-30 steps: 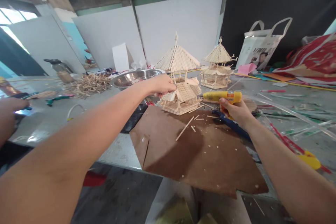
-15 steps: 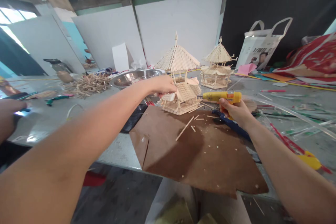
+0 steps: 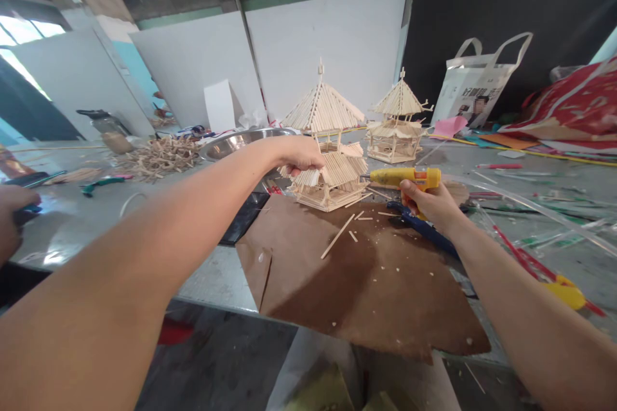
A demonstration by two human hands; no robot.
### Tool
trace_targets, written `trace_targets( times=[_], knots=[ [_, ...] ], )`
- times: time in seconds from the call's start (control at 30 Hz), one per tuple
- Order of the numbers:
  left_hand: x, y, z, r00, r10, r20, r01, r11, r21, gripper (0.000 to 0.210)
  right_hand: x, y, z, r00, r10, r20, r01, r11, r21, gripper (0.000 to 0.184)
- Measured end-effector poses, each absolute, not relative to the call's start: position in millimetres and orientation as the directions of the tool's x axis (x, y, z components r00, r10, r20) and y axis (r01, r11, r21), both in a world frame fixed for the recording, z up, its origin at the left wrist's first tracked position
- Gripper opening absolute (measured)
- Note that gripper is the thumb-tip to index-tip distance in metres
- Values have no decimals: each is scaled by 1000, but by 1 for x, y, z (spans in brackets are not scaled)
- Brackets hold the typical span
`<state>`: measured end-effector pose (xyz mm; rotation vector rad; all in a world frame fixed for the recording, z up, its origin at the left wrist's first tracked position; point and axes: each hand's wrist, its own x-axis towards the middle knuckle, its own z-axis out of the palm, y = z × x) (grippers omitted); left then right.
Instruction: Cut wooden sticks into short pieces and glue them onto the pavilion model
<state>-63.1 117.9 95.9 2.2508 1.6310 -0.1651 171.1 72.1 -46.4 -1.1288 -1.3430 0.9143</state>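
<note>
1. Two bare hands are stretched out to the bigger stick house [image 3: 328,112], which is stood upright at the back edge of a brown sheet [image 3: 308,276] on the table [image 3: 212,279].
2. The left hand [image 3: 303,154] is rested against the left side of the lower roof [image 3: 344,168]. Its fingers are curled close together; whether a little stick is pinched between them cannot be told. It is maybe held there so that the house is kept from wobbling.
3. A yellow glue gun [image 3: 405,177] is gripped by the right hand [image 3: 436,205], with fingers wrapped around the handle. It is held sideways, likely so that its tip can be pointed at the roof's right side. Whether the house is touched by the tip cannot be told.
4. The brown sheet is perhaps laid there to keep drips off the table. Loose sticks [image 3: 337,236] are scattered on it, near the house.
5. A smaller stick house [image 3: 395,141] is set farther back, maybe to be out of the way.
6. Since half a second ago, little is changed. Everything is seen a tiny bit farther left, as if the head was turned. The gun and both hands are kept in the same spots by the house.
</note>
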Motion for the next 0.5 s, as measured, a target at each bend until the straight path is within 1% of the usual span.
trace_targets(
  times=[0.2,0.5],
  knots=[
    [-63,119,94,327,894,-306,930,-248,270,17,170,71,-45,64,964,257,107,249,-963,42],
    [-62,125,95,313,878,-362,939,-230,254,11,171,72,-47,64,964,258,117,249,-961,42]
  ],
)
